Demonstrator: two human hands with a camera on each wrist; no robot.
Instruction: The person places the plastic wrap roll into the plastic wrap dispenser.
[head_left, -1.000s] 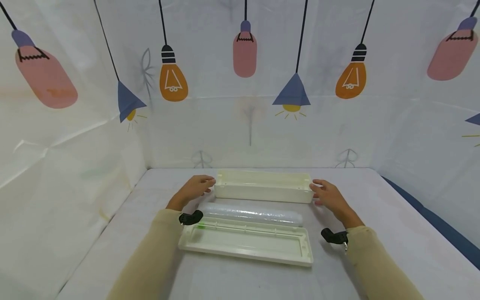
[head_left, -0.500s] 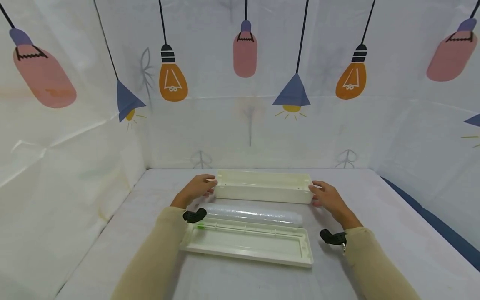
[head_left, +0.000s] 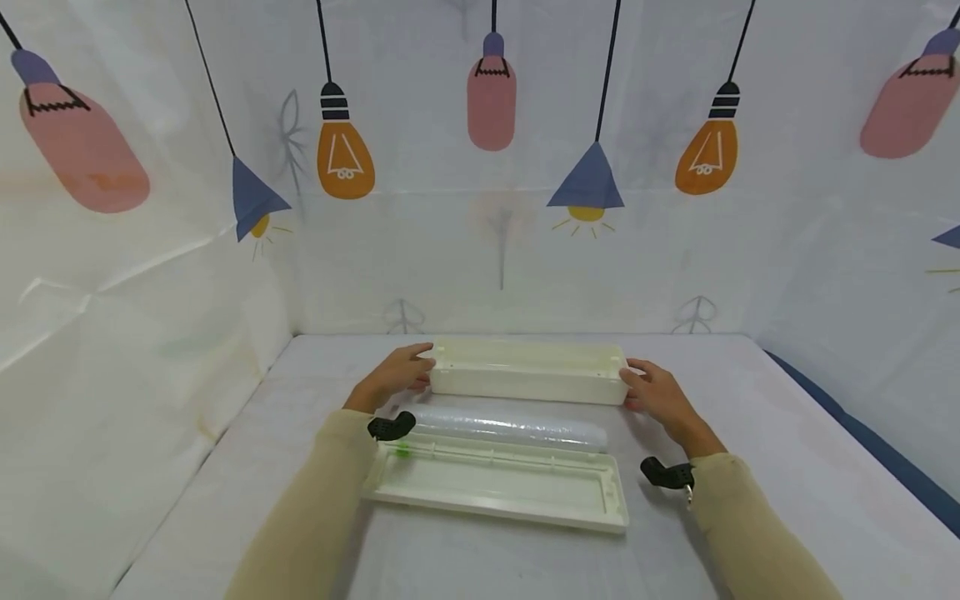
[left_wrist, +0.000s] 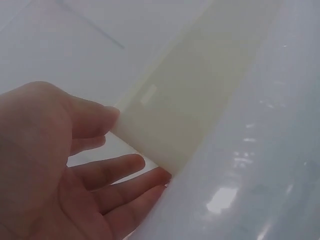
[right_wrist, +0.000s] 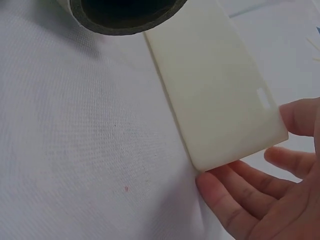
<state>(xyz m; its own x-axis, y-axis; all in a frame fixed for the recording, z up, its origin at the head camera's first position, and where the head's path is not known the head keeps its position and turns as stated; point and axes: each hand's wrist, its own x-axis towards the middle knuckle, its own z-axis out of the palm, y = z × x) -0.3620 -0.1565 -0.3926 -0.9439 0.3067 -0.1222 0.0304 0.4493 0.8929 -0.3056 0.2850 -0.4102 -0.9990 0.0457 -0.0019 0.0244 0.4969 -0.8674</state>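
Note:
A long cream plastic box (head_left: 525, 386), open at the top, stands toward the back of the table in the head view. At its left end is my left hand (head_left: 393, 375), with the thumb at a top corner and the fingertips along the end's edge. My right hand (head_left: 660, 398) touches the opposite end; its thumb lies by the upper corner, its other fingers reach the lower edge (right_wrist: 240, 197). A roll of clear plastic wrap (head_left: 506, 427) lies just in front of the box. Closer to me is a matching cream lid (head_left: 498, 485), inner side up.
In the right wrist view the roll's hollow end (right_wrist: 127, 30) shows a grey cardboard core. A white cloth covers the table (head_left: 517, 567), with a white sheet wall (head_left: 525, 275) printed with lamps behind it. A black device sits on each wrist.
My left hand has shifted slightly right, up against the box's end. The right hand has closed in a little on its end. Box, roll and lid stay in place.

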